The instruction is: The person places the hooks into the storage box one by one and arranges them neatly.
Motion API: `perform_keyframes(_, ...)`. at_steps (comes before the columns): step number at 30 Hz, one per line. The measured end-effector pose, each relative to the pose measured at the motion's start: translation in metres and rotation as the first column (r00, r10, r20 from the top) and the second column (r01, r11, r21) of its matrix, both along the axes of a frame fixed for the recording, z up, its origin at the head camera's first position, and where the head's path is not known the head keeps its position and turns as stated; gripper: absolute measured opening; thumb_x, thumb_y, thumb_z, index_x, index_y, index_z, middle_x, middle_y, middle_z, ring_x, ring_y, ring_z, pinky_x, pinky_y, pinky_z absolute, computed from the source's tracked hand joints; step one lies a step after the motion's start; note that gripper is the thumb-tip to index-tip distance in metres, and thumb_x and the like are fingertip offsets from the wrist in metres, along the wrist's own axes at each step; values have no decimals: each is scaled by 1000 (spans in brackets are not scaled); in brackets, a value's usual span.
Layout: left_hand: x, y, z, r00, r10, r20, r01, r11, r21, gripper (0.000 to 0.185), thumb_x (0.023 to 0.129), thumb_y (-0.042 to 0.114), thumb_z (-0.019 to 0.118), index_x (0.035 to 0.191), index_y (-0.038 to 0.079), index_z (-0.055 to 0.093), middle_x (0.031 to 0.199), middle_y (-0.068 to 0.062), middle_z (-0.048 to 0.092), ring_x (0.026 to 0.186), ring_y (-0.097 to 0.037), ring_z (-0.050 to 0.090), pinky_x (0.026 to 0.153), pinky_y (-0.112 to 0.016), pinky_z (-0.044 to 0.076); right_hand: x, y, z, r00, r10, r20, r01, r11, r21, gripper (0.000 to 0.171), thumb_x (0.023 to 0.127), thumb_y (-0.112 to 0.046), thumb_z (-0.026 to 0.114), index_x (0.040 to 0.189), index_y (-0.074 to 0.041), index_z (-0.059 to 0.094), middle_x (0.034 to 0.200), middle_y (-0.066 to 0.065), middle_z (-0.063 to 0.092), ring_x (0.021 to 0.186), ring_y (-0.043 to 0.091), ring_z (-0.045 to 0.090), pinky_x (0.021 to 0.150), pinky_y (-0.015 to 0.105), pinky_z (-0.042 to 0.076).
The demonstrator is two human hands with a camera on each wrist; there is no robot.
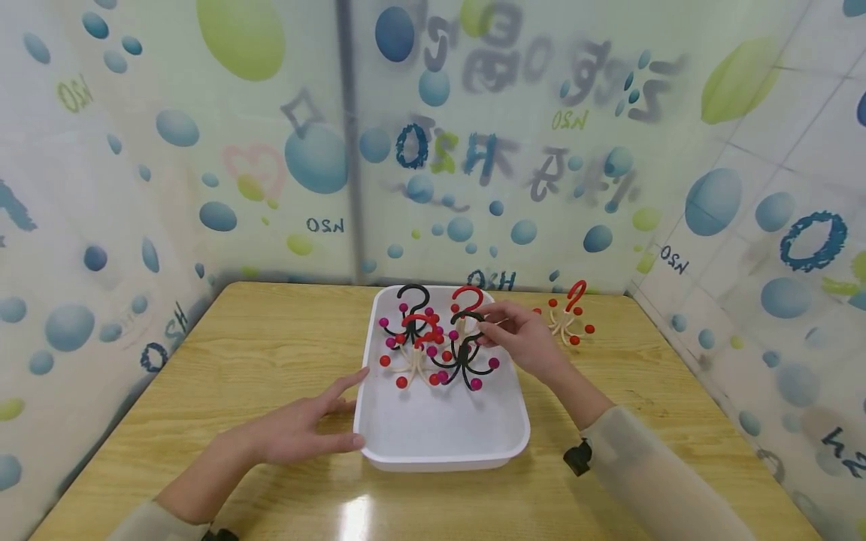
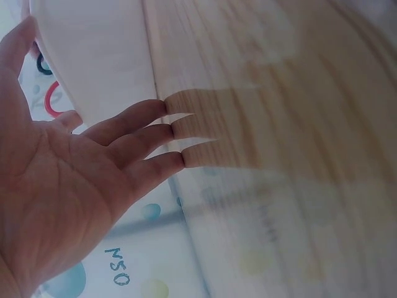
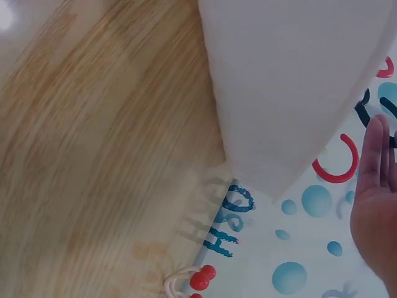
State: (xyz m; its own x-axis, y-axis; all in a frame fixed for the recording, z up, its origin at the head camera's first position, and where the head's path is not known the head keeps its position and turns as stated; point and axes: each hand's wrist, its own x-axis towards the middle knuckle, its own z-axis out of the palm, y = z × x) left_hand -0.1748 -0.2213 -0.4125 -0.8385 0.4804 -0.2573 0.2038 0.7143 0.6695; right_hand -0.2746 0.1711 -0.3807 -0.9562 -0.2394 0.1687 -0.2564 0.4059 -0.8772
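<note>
Around your work sit a wooden table point(image 1: 271, 338) and bubble-printed curtain walls point(image 1: 135, 188) closing it in on three sides. One beige hanger with red ball tips and a red hook point(image 1: 568, 319) stands alone on the table, just beyond your right hand and outside the tray (the right wrist view catches its red balls point(image 3: 201, 278) near the table's far edge).

The white tray point(image 1: 440, 428) stands mid-table, its near half bare, its far half crowded with the other hangers: a black one with magenta tips point(image 1: 406, 315) at the back left, a beige one with red tips point(image 1: 414, 361) in front of it, and a black one with magenta tips point(image 1: 465, 364) to the right. Their arms interlock, so each stands in the way of the next. Open tabletop lies to the left and right of the tray; the back wall is close behind it.

Your right hand point(image 1: 521, 338) is over the tray's far right part, fingers curled at the hanger with the red hook point(image 1: 467, 300); whether they actually pinch it, I cannot tell. Your left hand point(image 1: 304, 428) lies flat with fingers straight and spread, fingertips point(image 1: 355, 443) touching the tray's left wall near the front corner.
</note>
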Motion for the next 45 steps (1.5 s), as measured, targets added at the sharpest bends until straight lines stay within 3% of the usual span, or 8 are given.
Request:
perform_keyframes(18,-1,0,-1,1000,0,-2,0,1000,8,100,101,62,72,177,37,12,164,-15,58,156,-51,46,122,-79,36,-6,11,-11,999,-7,38,6,1000,28,28,109,-15,71,136,-10,72,127,16,74,105,23,77,103,56,63)
perform_keyframes(34,0,0,-2,1000,-12,-18,12,1000,11,99,102,60,72,177,36,13,163,-15,59,155,-50,48,122,-79,36,-2,23,-12,999,-7,39,6,1000,27,35,109,-16,71,142,-9,69,128,20,74,103,24,78,98,44,66)
perform_keyframes(39,0,0,-2,1000,-13,-22,13,1000,14,99,102,60,72,177,35,13,162,-16,60,154,-50,48,122,-79,36,1,37,-14,999,-30,38,30,999,16,35,108,-14,72,142,-7,69,127,21,73,103,27,79,98,48,66)
perform_keyframes(45,-1,0,-2,1000,-3,-9,3,1000,9,100,101,61,73,177,37,12,163,-17,58,155,-52,48,121,-79,36,8,59,-14,998,-43,37,42,999,21,39,109,-20,72,145,-7,67,135,24,71,109,31,79,95,36,67)
